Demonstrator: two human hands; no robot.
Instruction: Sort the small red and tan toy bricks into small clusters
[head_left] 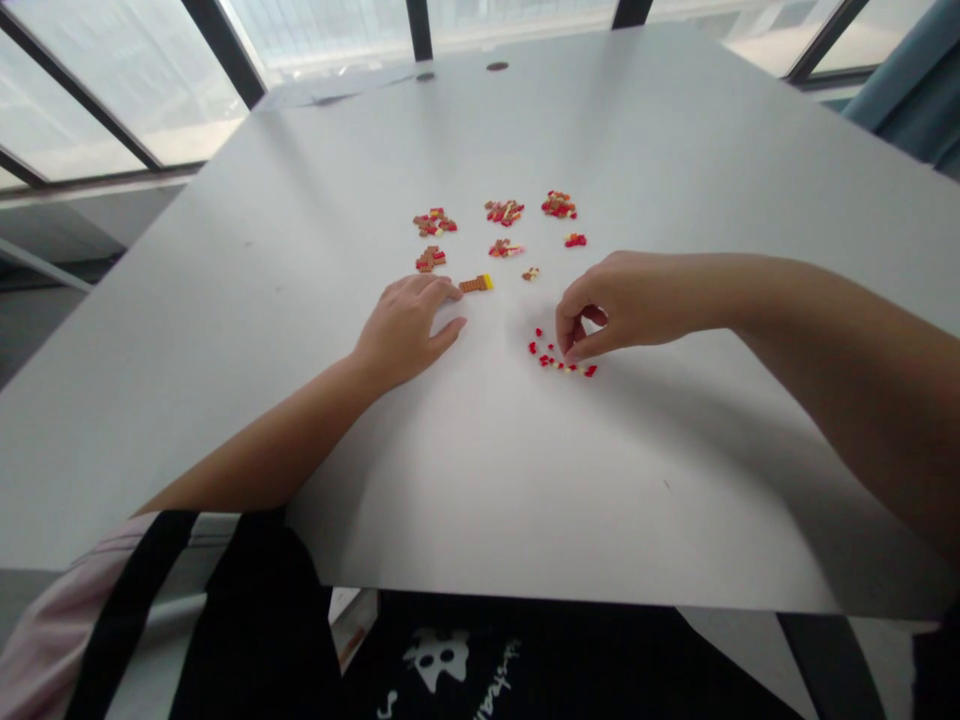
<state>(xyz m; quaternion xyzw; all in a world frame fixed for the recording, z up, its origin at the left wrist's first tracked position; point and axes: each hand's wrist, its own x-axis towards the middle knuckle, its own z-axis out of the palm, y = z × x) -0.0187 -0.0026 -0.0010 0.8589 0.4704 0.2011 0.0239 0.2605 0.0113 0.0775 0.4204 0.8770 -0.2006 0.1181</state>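
Note:
My left hand (411, 325) lies palm down on the table, thumb apart from the fingers. Its fingertips are at the end of a brown striped strip of toy bricks (474, 284) with a yellow end. To the right, my right hand (600, 308) points down with thumb and forefinger pinched together. Whatever may be between these fingertips is too small to make out. Right under them, an uneven curve of tiny red and cream pieces (544, 361) lies on the tabletop. A small brown and cream cluster (531, 274) sits between the hands, farther off.
Beyond my hands, heaps of small bricks lie in rows: a brown-red heap (435, 222), a mixed heap (504, 212) and a red-orange heap (559, 205) at the back. Nearer are a brown-red group (430, 260), a mixed group (505, 248) and red pieces (575, 240). The white table (480, 480) reaches toward windows.

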